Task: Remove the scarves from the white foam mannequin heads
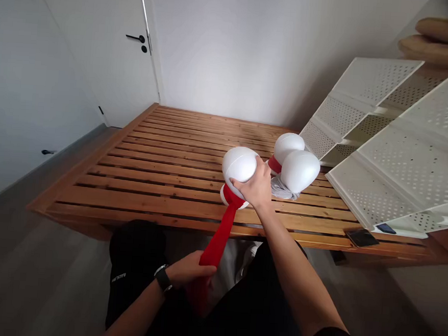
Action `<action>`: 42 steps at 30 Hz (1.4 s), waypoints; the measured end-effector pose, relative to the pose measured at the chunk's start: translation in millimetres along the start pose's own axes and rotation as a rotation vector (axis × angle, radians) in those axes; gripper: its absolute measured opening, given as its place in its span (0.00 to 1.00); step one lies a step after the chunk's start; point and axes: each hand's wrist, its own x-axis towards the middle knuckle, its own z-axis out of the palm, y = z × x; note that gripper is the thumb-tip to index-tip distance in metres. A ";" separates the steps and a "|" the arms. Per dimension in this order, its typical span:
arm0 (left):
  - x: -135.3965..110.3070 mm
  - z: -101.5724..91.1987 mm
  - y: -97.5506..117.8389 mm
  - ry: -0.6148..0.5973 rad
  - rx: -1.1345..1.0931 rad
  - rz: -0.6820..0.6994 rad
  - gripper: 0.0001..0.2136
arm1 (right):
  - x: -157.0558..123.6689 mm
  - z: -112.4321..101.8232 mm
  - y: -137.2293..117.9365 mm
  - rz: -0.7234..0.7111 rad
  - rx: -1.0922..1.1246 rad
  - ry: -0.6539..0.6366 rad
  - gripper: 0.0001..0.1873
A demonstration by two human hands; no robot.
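Observation:
A white mannequin head (239, 163) stands on the slatted wooden surface, a red scarf (219, 239) round its neck. My right hand (256, 183) grips the head from its right side, thumb across the front and fingers behind. Below the edge of the slats, my left hand (194, 269) is closed on the scarf's hanging length, which runs taut from the neck down to it. The scarf's lower end falls into shadow between my knees. To the right stand two more white heads, one with a red wrap (274, 164) and one with a grey cloth (284, 188) at the neck.
The slatted wooden bed base (162, 176) spans the space before me. White perforated racks (400, 165) stand on its right part, near a dark phone (362, 237). Brown shapes (432, 42) sit at upper right. A white door with a black handle (137, 38) is at left.

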 end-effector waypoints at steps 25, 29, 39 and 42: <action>146.7 -37.0 -8.2 1.115 0.722 0.621 0.27 | -107.5 26.8 26.3 0.354 0.377 0.033 0.34; 160.0 -42.8 -13.2 1.173 0.483 0.478 0.24 | -142.0 59.3 66.7 0.710 0.591 -0.159 0.26; 163.4 -49.7 5.6 1.085 0.557 0.302 0.05 | -142.6 115.6 61.0 0.822 0.624 -0.392 0.19; 163.2 -51.3 6.0 1.000 0.486 0.348 0.03 | -139.8 121.8 63.8 0.837 0.601 -0.378 0.20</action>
